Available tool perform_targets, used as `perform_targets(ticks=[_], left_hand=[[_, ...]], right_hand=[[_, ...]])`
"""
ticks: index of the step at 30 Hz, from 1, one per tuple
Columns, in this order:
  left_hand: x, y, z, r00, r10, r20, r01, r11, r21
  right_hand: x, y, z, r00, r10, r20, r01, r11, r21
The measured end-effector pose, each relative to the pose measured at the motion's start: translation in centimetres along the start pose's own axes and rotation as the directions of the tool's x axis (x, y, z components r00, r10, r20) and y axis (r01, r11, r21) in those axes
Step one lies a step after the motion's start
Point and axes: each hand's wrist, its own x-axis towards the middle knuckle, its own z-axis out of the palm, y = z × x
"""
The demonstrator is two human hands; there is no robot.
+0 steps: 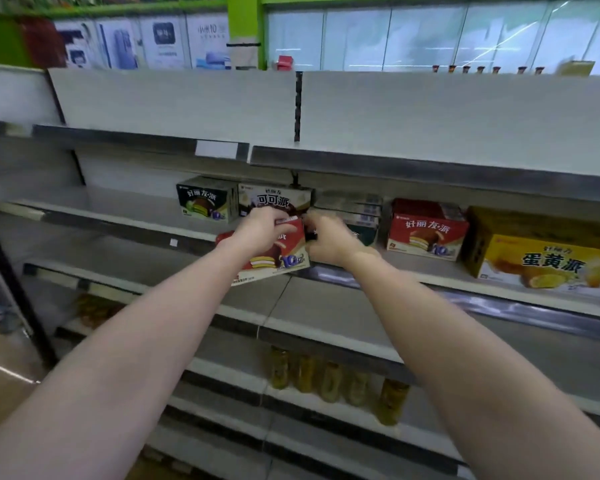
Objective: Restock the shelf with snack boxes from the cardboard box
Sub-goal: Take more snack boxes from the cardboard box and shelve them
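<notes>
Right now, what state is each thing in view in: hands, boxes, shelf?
Left hand: grips the held red box's top left.
Right hand: grips its right end.
Held red box: tilted, at the shelf's front edge, not yet set down.
Green box: upright on the shelf.
Brown box: upright behind the hands.
Shelved red box: upright.
Yellow box: upright.
Shelf: bare at left.
</notes>
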Motion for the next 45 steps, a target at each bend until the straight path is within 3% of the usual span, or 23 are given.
perform_targets(ticks=[6,11,16,19,22,29,33,37,41,45], left_hand=[[-0.7,-1.3,-1.9,0.999,0.043,-0.007,-0.041,0.991,0.124],[0.6,-3.8,-3.5,0.998,0.064,-0.026,-0.060,0.990,0.131],[3.2,-8.0,-5.8,0.995,-0.022,-0.100,0.035,0.991,0.128],[4.9,-11.3,-7.3,0.985,-0.155,-0.069,0.153,0.988,-0.035],[6.2,-13.8,-7.9,0.983,-0.185,0.006,0.180,0.948,-0.261],[7.8,-16.1,-7.9,0.989,-0.138,-0.044,0.123,0.960,-0.251],[6.6,-15.4,-7.7,0.992,-0.113,-0.062,0.088,0.945,-0.315],[3.9,-13.8,-7.6,0.987,-0.081,-0.140,0.032,0.946,-0.321],[0.1,-10.0,-7.1,0.957,-0.081,-0.277,-0.003,0.956,-0.292],[-3.5,-4.8,-5.3,0.954,-0.053,-0.294,-0.018,0.972,-0.235]], right_hand=[[1.7,-1.4,2.1,1.000,0.000,-0.025,0.002,0.996,0.086],[4.5,-2.6,3.6,0.998,0.043,-0.045,-0.038,0.993,0.115],[8.1,-3.8,4.2,0.981,0.168,-0.097,-0.140,0.959,0.246],[10.0,-4.5,4.9,0.968,0.221,-0.122,-0.181,0.944,0.275],[11.4,-5.4,6.2,0.961,0.244,-0.131,-0.207,0.946,0.249],[12.5,-6.9,8.3,0.932,0.328,-0.154,-0.272,0.914,0.303],[10.9,-7.6,8.0,0.923,0.335,-0.190,-0.274,0.918,0.286],[7.2,-8.4,6.1,0.951,0.246,-0.188,-0.181,0.934,0.310],[2.3,-8.0,3.9,0.947,0.228,-0.225,-0.153,0.939,0.308],[-3.2,-5.6,1.2,0.931,0.284,-0.228,-0.190,0.913,0.361]])
